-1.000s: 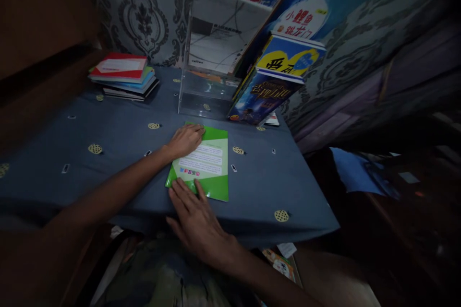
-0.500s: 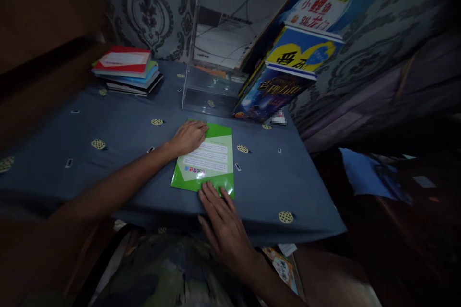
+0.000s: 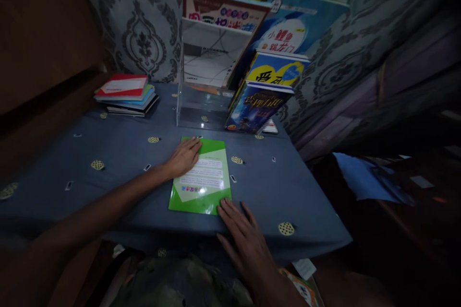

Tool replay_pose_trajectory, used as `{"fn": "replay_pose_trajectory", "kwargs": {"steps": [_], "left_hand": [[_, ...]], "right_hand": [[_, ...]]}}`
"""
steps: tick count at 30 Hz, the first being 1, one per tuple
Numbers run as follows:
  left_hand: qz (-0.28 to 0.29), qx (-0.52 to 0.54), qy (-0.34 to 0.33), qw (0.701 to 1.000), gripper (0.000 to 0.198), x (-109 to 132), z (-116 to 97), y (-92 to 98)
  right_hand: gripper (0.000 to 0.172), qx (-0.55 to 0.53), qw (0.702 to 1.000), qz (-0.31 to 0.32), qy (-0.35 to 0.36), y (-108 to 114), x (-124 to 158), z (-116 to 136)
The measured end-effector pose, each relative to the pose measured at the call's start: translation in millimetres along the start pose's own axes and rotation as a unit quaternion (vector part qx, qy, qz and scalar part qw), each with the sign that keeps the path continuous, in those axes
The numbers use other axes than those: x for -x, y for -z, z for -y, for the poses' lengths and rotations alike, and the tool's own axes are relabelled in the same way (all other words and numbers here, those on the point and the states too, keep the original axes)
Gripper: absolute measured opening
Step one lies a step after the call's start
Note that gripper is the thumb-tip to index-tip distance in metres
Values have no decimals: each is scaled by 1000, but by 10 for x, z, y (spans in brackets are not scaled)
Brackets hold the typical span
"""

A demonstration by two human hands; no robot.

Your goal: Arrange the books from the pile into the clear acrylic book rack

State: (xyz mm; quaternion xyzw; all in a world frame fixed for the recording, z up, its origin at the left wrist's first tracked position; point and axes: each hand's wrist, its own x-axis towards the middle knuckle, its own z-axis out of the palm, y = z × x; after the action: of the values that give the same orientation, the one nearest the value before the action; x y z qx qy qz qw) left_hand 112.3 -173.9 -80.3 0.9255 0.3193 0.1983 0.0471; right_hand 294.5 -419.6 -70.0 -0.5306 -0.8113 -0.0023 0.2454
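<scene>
A closed green book [image 3: 206, 204] lies flat on the table with a pale text panel facing up. My left hand [image 3: 183, 157] rests on its upper left edge, fingers laid flat over the cover. At the lower right corner, my right hand [image 3: 242, 230] touches the book with its fingertips; the fingers are stretched out and the thumb stands apart. Neither hand grips the book.
A clear stand [image 3: 196, 117] with several upright books is behind the green book, with a dark blue book [image 3: 257, 108] at its front. A stack of books [image 3: 126, 96] sits at the back left. The patterned tablecloth [image 3: 118, 153] hangs over the table's front edge.
My right hand has slid right along the book's bottom edge to its lower right corner. My left hand stays on the upper left. The view has tilted up, showing more of the stand.
</scene>
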Motion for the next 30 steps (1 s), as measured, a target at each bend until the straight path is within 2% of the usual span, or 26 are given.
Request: {"fn": "replay_pose_trajectory", "kwargs": {"steps": [3, 8, 11, 14, 16, 18, 20, 23, 25, 27, 30], "left_hand": [[3, -9, -4, 1000, 45, 163, -134, 33], [21, 4, -9, 1000, 45, 504, -475, 175], [54, 50, -29, 997, 46, 682, -630, 300], [101, 130, -48, 985, 46, 753, -642, 483], [141, 216, -58, 964, 43, 734, -578, 644], [177, 323, -55, 928, 38, 692, -496, 812], [190, 427, -11, 884, 33, 662, -426, 947], [134, 547, 83, 822, 46, 667, -360, 1021], [75, 593, 108, 794, 61, 686, -334, 988], [23, 592, 114, 797, 66, 688, -329, 933], [-17, 513, 132, 848, 59, 635, -382, 890]], "right_hand": [[60, -2, 1000, -13, 22, -26, 124, -45], [54, -20, 997, -50, 47, 23, 281, -115], [50, -57, 996, -39, 50, 150, 245, -125], [47, -93, 991, -52, 77, 292, 108, -128], [47, -117, 986, -76, 96, 375, -20, -147], [48, -138, 980, -101, 104, 448, -161, -189], [44, -153, 975, -136, 91, 506, -301, -252], [31, -150, 968, -195, 49, 564, -498, -357], [22, -138, 964, -228, 8, 585, -621, -409], [20, -142, 957, -249, -42, 601, -739, -440], [35, -183, 946, -251, -95, 631, -897, -469]]}}
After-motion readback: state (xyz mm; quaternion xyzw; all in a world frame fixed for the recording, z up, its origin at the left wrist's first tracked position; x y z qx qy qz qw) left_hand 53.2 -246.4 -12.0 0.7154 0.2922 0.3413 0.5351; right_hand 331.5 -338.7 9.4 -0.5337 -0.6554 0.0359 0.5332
